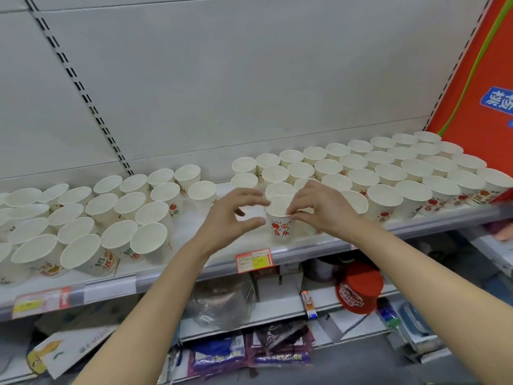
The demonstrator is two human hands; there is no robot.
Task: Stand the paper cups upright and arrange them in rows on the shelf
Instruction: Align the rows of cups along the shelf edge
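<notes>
While the left hand (236,215) hovers open, the right hand (319,209) pinches a cup (280,223) near the shelf edge (305,250).

Bright, even light from overhead washes the white back panel (249,79) and leaves only soft shadows beneath the shelf (305,247), while the wide lens bows the edges and both hands look slightly motion-blurred.

Bare forearms, ungloved hands (277,212), no sleeves
</notes>
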